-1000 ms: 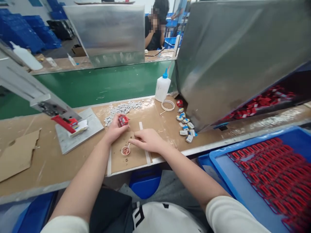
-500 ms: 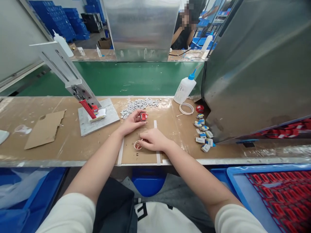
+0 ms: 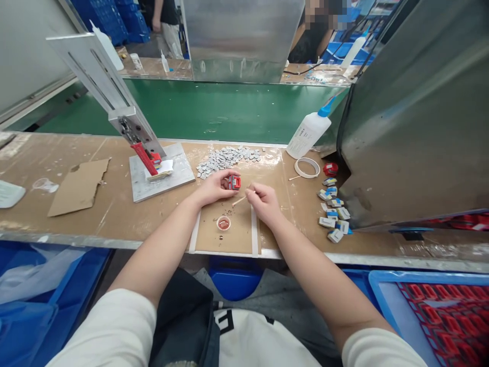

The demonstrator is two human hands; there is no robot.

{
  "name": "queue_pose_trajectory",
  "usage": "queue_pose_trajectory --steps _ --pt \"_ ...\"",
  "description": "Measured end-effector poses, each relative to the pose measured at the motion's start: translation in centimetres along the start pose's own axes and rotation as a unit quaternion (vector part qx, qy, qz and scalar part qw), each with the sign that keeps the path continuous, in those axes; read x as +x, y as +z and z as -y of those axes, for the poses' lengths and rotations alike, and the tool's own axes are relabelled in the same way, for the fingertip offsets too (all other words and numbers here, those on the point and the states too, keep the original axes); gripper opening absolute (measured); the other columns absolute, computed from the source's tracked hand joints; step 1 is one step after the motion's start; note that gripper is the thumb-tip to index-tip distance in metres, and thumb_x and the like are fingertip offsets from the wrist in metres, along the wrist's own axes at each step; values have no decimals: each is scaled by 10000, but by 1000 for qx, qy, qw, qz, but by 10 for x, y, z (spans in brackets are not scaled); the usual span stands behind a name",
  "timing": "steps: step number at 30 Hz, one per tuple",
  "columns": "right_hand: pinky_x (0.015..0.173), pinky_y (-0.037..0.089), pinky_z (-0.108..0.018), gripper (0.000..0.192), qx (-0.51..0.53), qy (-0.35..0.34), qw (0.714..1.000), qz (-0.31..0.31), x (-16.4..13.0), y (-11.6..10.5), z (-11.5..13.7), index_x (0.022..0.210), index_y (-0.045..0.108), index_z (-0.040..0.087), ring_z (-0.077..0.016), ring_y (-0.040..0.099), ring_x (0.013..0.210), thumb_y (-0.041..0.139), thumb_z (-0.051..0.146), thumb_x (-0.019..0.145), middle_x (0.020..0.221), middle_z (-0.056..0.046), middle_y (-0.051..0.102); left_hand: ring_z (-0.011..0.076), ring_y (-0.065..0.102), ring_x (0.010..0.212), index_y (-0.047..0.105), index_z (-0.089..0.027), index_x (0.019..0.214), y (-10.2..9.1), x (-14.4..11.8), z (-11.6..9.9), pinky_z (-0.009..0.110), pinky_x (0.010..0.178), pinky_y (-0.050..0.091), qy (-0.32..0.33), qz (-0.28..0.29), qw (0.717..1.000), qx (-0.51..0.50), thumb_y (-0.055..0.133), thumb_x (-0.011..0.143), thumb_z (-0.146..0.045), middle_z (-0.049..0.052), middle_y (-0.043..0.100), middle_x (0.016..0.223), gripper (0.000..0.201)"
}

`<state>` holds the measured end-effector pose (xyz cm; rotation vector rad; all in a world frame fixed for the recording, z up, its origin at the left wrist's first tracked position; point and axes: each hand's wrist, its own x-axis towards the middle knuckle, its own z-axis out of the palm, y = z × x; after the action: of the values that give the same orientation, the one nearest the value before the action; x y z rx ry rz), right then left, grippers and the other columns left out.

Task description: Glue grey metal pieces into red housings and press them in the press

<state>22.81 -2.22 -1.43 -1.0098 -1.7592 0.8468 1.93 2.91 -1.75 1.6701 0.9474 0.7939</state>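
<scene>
And it's a factory workshop: green belt (image 3: pixel 229 109) along the far edge of the worktop (image 3: pixel 294 219), tray (image 3: pixel 424 276) of red parts (image 3: pixel 451 326) by the near edge, blue crates (image 3: pixel 130 23) stacked beyond!

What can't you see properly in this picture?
All in the head view:
- Part of the red block: covered by the left hand.
- Part of the stick: covered by the right hand.
- Writing on the bottle: too small to read.
- Rest of the blue tray: cut off by the picture's edge.
</scene>
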Motion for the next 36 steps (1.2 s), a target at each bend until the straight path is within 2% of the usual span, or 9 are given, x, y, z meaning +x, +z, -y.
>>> queue_pose_trajectory --steps 3,6,9,16,21,26,33,36 --pt "606 300 -288 442 2 25 992 -127 7 -5 -4 651 383 230 -132 353 601 540 478 982 614 37 368 144 585 654 686 -214 1256 0 -1 -2 253 591 455 -13 10 999 45 847 737 -294 4 661 818 549" --pt "611 288 -280 455 -13 28 984 -176 12 -6 -8 662 363 230 -128 346 618 536 498 987 627 47 336 128 522 608 709 -232 1245 1 -1 -3 239 562 396 -22 14 996 85 855 728 -309 -26 598 728 542" --pt "616 279 -279 437 -40 27 986 -160 15 -4 -13 678 360 231 -124 352 620 520 486 994 633 52 344 122 482 586 723 -239 1231 1 -1 -4 236 550 351 -21 14 993 112 861 722 -323 -39 558 684 534" --pt "644 279 -287 343 -144 -4 981 -127 15 -4 -13 725 402 227 -129 377 626 500 398 1006 649 47 392 119 477 595 734 -231 1225 2 0 -2 240 576 344 -5 12 990 140 854 717 -325 -32 581 703 531" --pt "635 255 -299 327 -193 -11 974 -116 12 -5 -10 709 364 229 -131 373 620 520 318 983 646 41 395 118 468 594 730 -230 1231 3 -1 -4 241 585 340 -13 5 990 140 848 708 -318 -33 590 710 543" --pt "629 259 -297 356 -169 -6 981 -96 13 -4 -11 700 348 230 -131 360 613 515 324 1001 634 46 369 119 468 593 726 -212 1220 4 -2 -9 242 573 336 -22 -1 991 134 852 702 -320 -32 574 701 544" --pt "638 276 -291 370 -108 -11 983 -146 15 -6 -13 712 380 227 -128 373 627 515 380 1021 650 50 363 115 449 572 719 -219 1218 5 -2 -11 241 555 327 -24 6 991 131 867 715 -333 -43 532 660 537" --pt "643 281 -293 393 -99 -3 985 -144 15 -6 -14 715 379 228 -131 374 638 506 418 1034 658 47 363 116 451 573 718 -230 1212 5 -2 -9 243 559 330 -23 7 990 136 870 715 -330 -46 530 661 529"
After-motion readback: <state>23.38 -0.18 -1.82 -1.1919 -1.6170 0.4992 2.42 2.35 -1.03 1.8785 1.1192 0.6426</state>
